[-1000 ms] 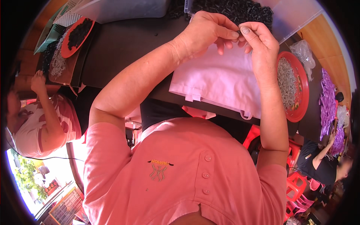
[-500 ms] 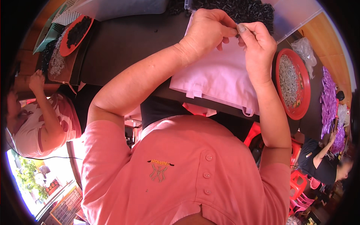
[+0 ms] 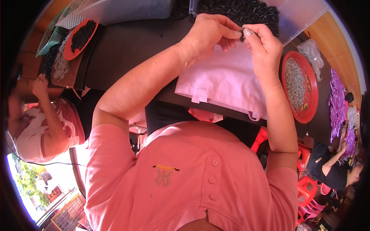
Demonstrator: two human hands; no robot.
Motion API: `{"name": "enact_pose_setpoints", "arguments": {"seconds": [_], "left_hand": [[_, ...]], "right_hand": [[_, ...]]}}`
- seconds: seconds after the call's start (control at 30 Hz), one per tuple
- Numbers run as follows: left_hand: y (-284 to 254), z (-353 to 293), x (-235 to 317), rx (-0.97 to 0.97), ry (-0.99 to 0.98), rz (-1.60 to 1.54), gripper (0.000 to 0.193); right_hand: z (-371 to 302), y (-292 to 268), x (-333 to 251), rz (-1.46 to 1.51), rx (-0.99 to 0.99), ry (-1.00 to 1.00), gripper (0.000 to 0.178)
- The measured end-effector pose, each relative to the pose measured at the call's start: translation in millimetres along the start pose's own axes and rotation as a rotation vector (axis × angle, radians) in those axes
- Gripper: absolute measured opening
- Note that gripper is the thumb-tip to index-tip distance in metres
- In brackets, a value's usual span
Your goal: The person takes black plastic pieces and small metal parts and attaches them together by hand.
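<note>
Over the far edge of a pink cloth bag (image 3: 216, 77), my two hands meet fingertip to fingertip. My left hand (image 3: 212, 32) is closed in a pinch on a small black plastic part (image 3: 242, 37). From the other side, the thumb and forefinger of my right hand (image 3: 264, 44) close on the same part. Fingers cover most of it, so its exact kind is unclear. Just beyond the hands, a clear plastic bin (image 3: 295, 23) holds a heap of similar black pieces (image 3: 246, 13). A red tray (image 3: 311, 98) of small silvery pieces (image 3: 295, 82) sits right of my right forearm.
The dark table (image 3: 127, 50) runs across. A grey bin (image 3: 131, 9) stands at the far left, near an orange tray (image 3: 82, 40) of black pieces. Purple strips (image 3: 337, 104) and a clear plastic bag (image 3: 311, 54) lie right. People sit at left (image 3: 46, 127) and right (image 3: 327, 163).
Both hands have come slightly nearer and tilted, so the black part now shows between the fingertips. The pinch grips remain closed.
</note>
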State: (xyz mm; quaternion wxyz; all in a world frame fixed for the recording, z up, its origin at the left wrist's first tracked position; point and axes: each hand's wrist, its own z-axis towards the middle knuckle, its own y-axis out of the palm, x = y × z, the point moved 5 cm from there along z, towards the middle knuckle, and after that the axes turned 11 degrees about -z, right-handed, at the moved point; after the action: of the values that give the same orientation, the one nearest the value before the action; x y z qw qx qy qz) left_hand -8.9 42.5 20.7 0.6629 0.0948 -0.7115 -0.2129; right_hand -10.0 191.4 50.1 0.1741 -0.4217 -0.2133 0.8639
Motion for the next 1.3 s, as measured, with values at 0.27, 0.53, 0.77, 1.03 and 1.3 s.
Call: {"name": "enact_pose_setpoints", "arguments": {"seconds": [0.27, 0.53, 0.77, 1.03, 1.3], "left_hand": [[-1.9, -1.7, 3.1, 0.035, -0.025, -0.042, 0.013], [5.8, -1.3, 1.6, -0.013, -0.043, -0.040, 0.015], [0.9, 0.4, -3.6, -0.021, -0.050, -0.075, 0.015], [8.1, -2.5, -0.6, -0.088, -0.064, -0.096, 0.015], [10.9, -2.8, -4.7, -0.161, -0.089, -0.102, 0.017]], "right_hand": [[0.0, 0.7, -3.2, -0.111, -0.123, -0.059, 0.027], [-0.4, -0.4, -3.1, -0.218, 0.108, -0.212, 0.030], [-3.5, 3.7, -7.2, -0.265, 0.104, -0.240, 0.030], [-4.0, -0.8, -5.6, -0.288, 0.162, -0.308, 0.026], [-9.0, -3.2, -3.8, -0.322, 0.129, -0.381, 0.026]]}}
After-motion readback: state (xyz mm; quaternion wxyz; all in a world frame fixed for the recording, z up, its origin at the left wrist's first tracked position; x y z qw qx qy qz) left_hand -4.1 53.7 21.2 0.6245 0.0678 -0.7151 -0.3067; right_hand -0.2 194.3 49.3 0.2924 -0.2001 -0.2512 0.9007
